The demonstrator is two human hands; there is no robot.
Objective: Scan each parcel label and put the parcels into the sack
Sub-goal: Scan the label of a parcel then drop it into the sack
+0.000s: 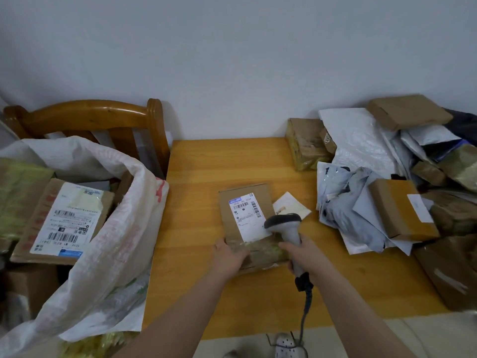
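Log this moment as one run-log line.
stage: scanning | left hand: holds cardboard parcel on table | right hand: grips scanner at label | sack: open, parcels inside

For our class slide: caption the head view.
Right hand aims barcode scanner at label; left hand holds cardboard parcel.

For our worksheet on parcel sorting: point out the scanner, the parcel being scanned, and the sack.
scanner [283, 220], head view, on its dark head.
parcel [246, 218], head view, on its white label.
sack [121, 233], head view, on its white woven wall.
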